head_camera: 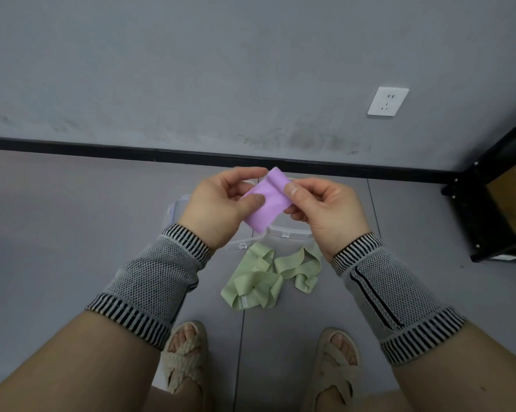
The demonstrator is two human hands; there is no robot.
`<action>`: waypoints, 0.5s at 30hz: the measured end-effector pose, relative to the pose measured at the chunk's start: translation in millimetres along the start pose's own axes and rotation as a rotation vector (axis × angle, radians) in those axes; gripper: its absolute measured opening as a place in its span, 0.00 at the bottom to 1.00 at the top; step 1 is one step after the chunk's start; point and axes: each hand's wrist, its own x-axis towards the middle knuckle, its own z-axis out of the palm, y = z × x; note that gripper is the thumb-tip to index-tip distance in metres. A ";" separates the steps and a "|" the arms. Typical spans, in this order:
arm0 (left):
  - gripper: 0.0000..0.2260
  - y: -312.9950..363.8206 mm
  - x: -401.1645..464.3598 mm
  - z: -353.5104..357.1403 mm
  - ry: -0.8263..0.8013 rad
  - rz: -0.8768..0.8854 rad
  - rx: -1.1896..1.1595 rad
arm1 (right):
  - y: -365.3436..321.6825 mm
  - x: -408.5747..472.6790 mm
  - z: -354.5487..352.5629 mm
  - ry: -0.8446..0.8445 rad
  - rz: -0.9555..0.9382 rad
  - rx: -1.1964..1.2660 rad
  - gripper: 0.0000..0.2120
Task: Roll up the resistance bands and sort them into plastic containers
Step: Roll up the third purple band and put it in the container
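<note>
I hold a folded purple resistance band in the air in front of me, above the floor. My left hand pinches its left side between thumb and fingers. My right hand pinches its upper right edge the same way. Below my hands, a loose green resistance band lies crumpled on the grey floor. Two clear plastic containers stand on the floor behind the green band, mostly hidden by my hands and the purple band.
My two sandalled feet stand just behind the green band. A black shelf frame with a cardboard box stands at the right. The grey wall with a black skirting board and a white socket lies ahead.
</note>
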 end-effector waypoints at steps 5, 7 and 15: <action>0.13 -2.1 0.0 0.9 0.044 -0.041 -0.149 | 1.1 -1.6 7.6 0.026 0.029 0.014 0.03; 0.12 -4.2 0.4 1.6 0.069 -0.039 -0.161 | 2.4 -2.5 12.1 0.029 0.025 -0.042 0.04; 0.08 -3.9 1.0 7.0 0.089 0.003 -0.086 | 6.0 -8.3 15.1 -0.024 -0.064 -0.207 0.10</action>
